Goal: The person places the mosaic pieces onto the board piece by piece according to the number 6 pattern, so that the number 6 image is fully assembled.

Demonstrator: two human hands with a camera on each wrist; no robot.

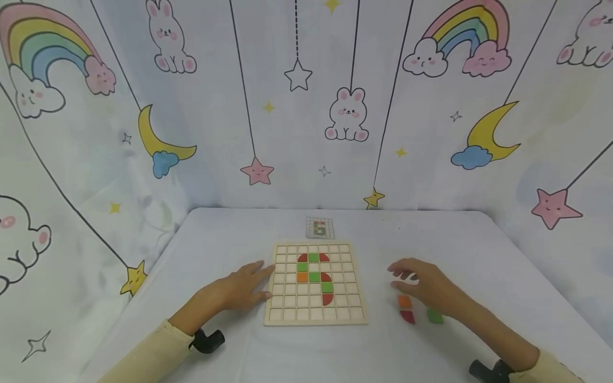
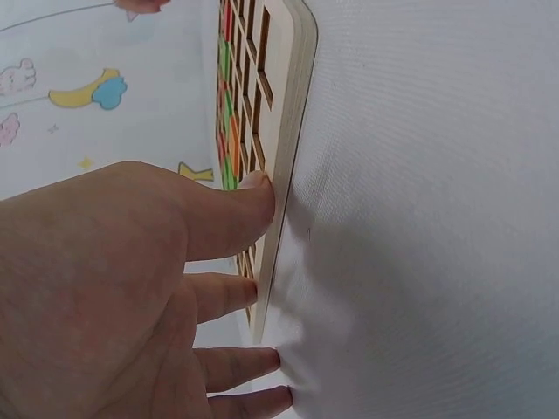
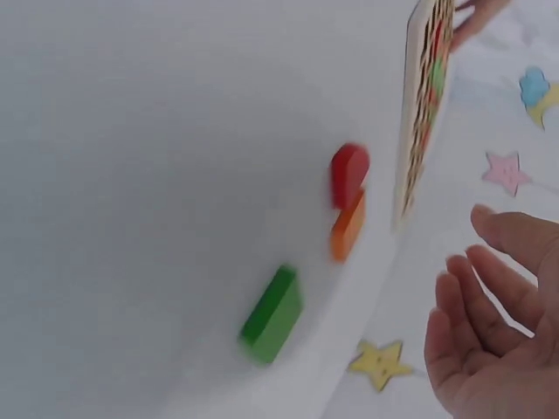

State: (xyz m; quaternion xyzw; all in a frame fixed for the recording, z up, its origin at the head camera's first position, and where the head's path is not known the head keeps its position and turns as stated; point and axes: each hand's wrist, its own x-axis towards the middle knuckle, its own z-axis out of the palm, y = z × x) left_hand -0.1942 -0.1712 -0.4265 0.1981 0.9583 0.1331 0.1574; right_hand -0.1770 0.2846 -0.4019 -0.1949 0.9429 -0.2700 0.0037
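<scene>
A square wooden grid board [image 1: 288, 315] lies flat on the table, holding red quarter-round pieces [image 1: 325, 277], several green squares [image 1: 327, 287] and an orange square [image 1: 303, 277]. My left hand [image 1: 246, 287] rests at the board's left side, its thumb and a finger touching the edge in the left wrist view. Right of the board, my right hand [image 1: 421, 282] hovers with fingers loosely bent and nothing between them. Below it lie a loose orange square [image 1: 405, 301], a red quarter-round piece [image 1: 407, 317] and a green square [image 3: 272, 316].
Behind the board is a small pattern card [image 1: 320, 227] showing a coloured figure on a grid. White cloth covers the table [image 1: 230, 229]. A printed curtain [image 1: 297, 133] with rabbits, stars and moons hangs along the back and sides.
</scene>
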